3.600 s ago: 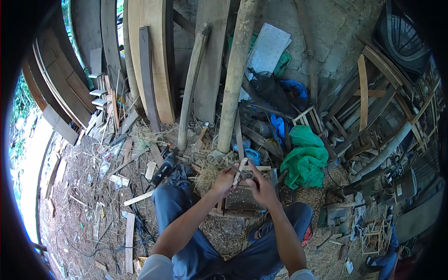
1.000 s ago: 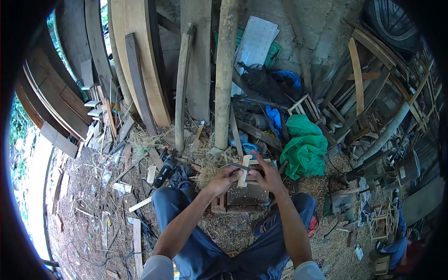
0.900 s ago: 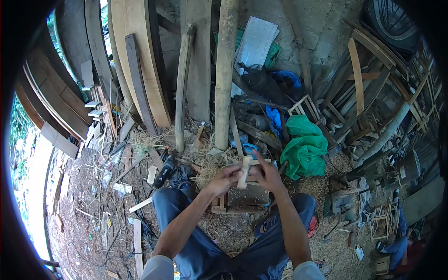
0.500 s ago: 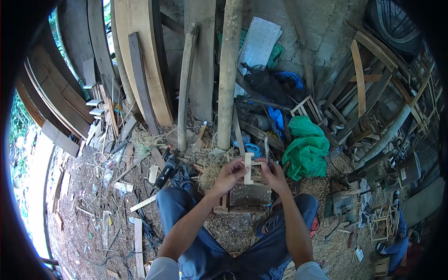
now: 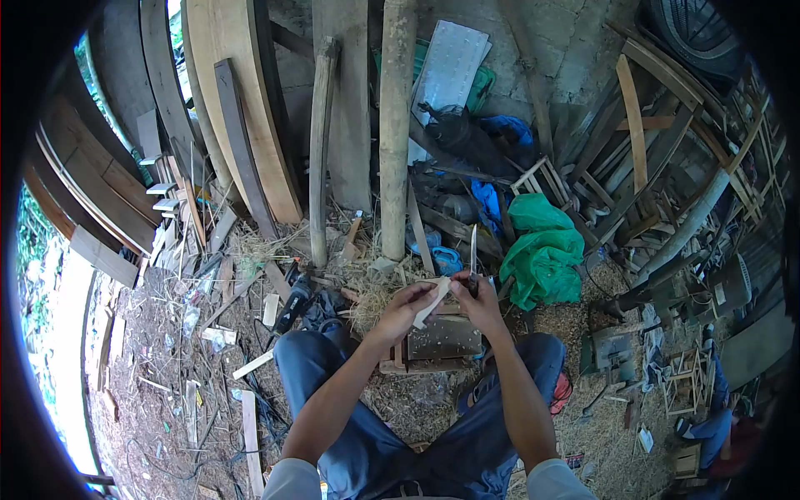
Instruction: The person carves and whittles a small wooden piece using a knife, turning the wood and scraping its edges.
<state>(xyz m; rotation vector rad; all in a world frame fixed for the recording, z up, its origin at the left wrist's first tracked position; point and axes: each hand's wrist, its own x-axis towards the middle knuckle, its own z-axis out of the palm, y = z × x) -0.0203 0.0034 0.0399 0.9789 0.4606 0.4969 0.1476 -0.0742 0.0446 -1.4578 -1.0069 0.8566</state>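
Note:
My left hand (image 5: 405,312) is closed on a small pale piece of wood (image 5: 432,303), which slants between my two hands. In my right hand (image 5: 481,308) is a knife (image 5: 473,252), its blade pointing up and away from me and its dark handle partly hidden by the fingers. The right thumb and fingertips meet the upper end of the wood; whether they also grip it I cannot tell. Just below both hands, between my knees, stands a low wooden block (image 5: 444,342) sprinkled with shavings.
A green plastic sheet (image 5: 546,258) lies beyond my right hand. A power tool (image 5: 293,304) rests on the littered floor by my left knee. A bamboo post (image 5: 395,133) and long boards (image 5: 242,100) stand ahead. At far right, part of another person's leg (image 5: 707,442) shows beside small wooden frames.
The pale wood has turned from upright, with its notched side showing, to a slant. The knife now shows more clearly upright in my right hand. The view has shifted slightly.

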